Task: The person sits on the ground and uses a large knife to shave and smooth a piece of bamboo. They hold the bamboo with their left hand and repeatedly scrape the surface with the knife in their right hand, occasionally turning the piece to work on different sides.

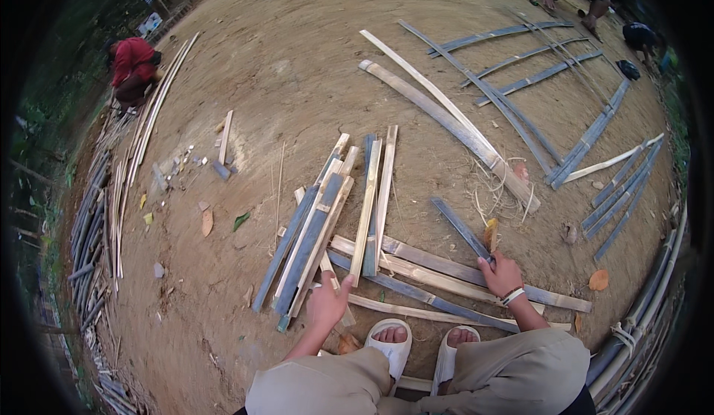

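Observation:
My right hand (503, 276) is closed round the near end of a machete (460, 225), its flat dark-grey blade slanting away to the left; my fingers hide the handle. My left hand (327, 303) is low beside a bundle of split bamboo strips (316, 225), thumb and forefinger apart. A pale bamboo strip (327, 265) passes behind that hand, and I see no grip on it. More strips stand close by, including a light one (366, 218) whose near end lies by my left thumb. Long bamboo strips (424, 270) lie crosswise between my hands and under the right one.
Beyond lies a lattice of bamboo strips (513, 80) with a thick split pole (439, 117) beside it. Bamboo poles line the left (89, 222) and right (654, 296) edges. A crouching person in red (134, 65) is at far left; others are at far right.

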Demonstrator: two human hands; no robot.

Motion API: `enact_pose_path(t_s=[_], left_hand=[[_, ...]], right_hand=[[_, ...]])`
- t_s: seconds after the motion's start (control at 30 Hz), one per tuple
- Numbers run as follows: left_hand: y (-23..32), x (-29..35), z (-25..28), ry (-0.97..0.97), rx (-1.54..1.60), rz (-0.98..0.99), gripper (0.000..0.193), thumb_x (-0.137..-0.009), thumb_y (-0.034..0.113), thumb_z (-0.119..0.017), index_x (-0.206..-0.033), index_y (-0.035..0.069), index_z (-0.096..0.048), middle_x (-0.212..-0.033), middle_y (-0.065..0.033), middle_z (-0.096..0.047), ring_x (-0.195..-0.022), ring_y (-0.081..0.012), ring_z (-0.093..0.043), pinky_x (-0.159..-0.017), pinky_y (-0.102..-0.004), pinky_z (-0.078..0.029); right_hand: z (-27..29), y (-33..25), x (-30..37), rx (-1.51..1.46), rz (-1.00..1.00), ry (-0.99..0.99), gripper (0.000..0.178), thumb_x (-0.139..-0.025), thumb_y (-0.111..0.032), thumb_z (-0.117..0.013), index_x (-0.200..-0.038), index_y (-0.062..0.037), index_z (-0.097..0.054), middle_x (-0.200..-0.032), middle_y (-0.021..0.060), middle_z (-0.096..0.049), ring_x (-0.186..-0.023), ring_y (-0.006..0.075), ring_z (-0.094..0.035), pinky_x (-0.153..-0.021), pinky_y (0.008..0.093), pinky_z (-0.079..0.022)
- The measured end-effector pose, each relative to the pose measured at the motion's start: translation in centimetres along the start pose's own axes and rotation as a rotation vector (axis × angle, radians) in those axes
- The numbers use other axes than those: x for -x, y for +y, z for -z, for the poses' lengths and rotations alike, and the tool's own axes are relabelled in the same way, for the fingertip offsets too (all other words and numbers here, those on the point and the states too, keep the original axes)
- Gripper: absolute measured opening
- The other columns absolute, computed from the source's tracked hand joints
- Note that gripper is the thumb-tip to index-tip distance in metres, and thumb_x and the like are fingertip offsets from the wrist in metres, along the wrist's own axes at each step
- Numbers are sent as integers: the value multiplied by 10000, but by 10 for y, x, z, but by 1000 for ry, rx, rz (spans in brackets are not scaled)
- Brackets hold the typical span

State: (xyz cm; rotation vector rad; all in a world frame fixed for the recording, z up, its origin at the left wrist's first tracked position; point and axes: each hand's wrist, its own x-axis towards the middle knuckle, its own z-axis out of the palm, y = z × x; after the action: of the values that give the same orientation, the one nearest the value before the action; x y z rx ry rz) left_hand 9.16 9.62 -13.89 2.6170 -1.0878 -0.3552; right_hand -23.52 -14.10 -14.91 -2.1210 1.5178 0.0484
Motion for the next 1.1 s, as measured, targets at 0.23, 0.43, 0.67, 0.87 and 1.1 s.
enact_pose_path(t_s=[0.23, 0.43, 0.67, 0.87, 1.1], left_hand=[[-65, 77, -16, 57, 259, 390, 360, -895, 407, -664, -935, 52, -615, -755, -159, -682, -710, -380, -663, -637, -479, -495], [-33, 82, -23, 19, 247, 366, 460, -847, 410, -728, -1008, 2, -589, -873, -158, -640, -844, -351, -627, -743, -450, -486], [-3, -15, -24, 174, 85, -187, 574, -819, 441, -734, -1112, -22, -565, -1032, -202, -590, -1009, -385, -567, -865, -469, -451], [45, -68, -51, -40, 9, -121, 668, -745, 375, -786, -1172, -70, -530, -1169, -238, -527, -1108, -393, -536, -921, -484, -442], [55, -74, -70, -51, 190, -161, 549, -745, 167, -713, -1202, -69, -521, -1129, -246, -510, -1085, -410, -518, -946, -461, -445]], right_hand=[[-1, -6, 1, 8, 11, -10, 484, -897, -477, -604, -1030, -12, -621, -732, 199, -664, -732, 408, -666, -683, 510, -518], [-6, 0, 1, 32, 25, -19, 460, -883, -456, -625, -1004, -12, -613, -726, 191, -660, -738, 406, -665, -685, 510, -517], [-8, 3, -1, 36, 39, -40, 453, -876, -447, -628, -1029, -21, -600, -751, 194, -667, -762, 413, -665, -708, 517, -521], [-7, 6, -4, 77, 18, -46, 461, -873, -460, -623, -1022, -25, -589, -778, 205, -676, -777, 412, -670, -708, 519, -527], [-5, 5, -5, 95, 21, -59, 449, -873, -450, -621, -997, -19, -590, -745, 174, -677, -756, 388, -676, -689, 501, -535]])
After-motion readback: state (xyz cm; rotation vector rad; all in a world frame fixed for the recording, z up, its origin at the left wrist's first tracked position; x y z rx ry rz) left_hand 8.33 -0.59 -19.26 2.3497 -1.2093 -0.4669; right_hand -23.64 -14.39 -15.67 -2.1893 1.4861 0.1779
